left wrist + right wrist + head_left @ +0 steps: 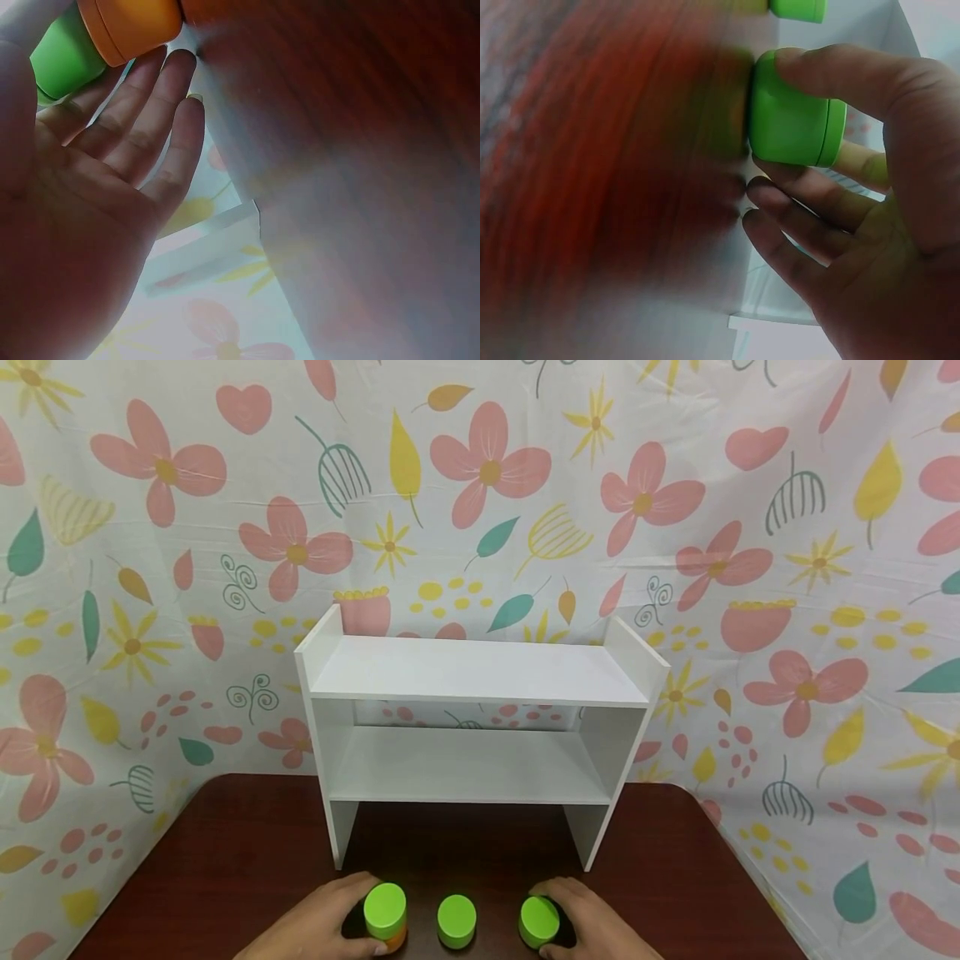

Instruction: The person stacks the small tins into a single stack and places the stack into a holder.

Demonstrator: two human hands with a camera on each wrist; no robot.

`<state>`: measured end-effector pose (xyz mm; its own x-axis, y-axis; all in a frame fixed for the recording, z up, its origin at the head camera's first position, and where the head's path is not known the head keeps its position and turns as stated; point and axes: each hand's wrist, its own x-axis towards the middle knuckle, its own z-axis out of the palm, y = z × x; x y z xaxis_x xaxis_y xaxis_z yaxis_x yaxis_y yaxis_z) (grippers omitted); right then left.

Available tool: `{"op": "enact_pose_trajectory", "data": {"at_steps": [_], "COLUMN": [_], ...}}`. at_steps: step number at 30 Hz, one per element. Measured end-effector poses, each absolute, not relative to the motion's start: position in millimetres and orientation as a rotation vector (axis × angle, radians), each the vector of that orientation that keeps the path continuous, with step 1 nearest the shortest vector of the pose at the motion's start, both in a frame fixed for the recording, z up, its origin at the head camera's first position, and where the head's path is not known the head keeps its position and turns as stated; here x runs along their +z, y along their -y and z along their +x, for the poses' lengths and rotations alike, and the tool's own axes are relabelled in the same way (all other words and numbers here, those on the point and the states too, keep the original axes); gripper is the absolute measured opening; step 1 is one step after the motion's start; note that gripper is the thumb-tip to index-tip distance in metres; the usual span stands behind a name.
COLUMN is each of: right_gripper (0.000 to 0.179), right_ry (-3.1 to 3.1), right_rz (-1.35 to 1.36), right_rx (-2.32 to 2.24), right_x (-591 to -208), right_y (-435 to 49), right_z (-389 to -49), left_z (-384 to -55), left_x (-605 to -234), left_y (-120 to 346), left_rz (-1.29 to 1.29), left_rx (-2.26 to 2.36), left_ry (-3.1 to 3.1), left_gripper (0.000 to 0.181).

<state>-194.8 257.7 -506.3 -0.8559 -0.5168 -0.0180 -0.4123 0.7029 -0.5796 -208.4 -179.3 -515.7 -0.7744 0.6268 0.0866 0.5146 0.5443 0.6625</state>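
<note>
My left hand (322,922) has its thumb and fingers on opposite sides of a small stack. A green jar (385,908) sits on top of an orange jar (395,939); the left wrist view shows the orange jar (139,28) at the fingertips and the green jar (67,56) nearer the palm. My right hand (588,920) pinches another green jar (538,922) between thumb and index finger; its lid seam shows in the right wrist view, and its base is at the tabletop. Between the hands stands a further green jar (456,921), touched by neither.
Behind the jars a white two-tier shelf (472,766) stands on the dark brown table (225,860). Upright side panels flank its top board (480,668). A flower-printed cloth (480,527) hangs behind and along both sides.
</note>
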Motion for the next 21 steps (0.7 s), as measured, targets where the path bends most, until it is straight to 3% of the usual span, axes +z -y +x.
{"op": "enact_pose_trajectory", "data": {"at_steps": [21], "right_gripper": [0.057], "right_ry": [-2.75], "right_rz": [-0.886], "right_rx": [-0.89], "right_x": [-506.3], "right_y": [-256.7], "right_z": [-197.5], "left_z": [-208.4], "left_x": [-513.9], "left_y": [179.3], "left_rz": [0.96], "left_rx": [1.06], "left_ry": [-2.6], "left_gripper": [0.059]}}
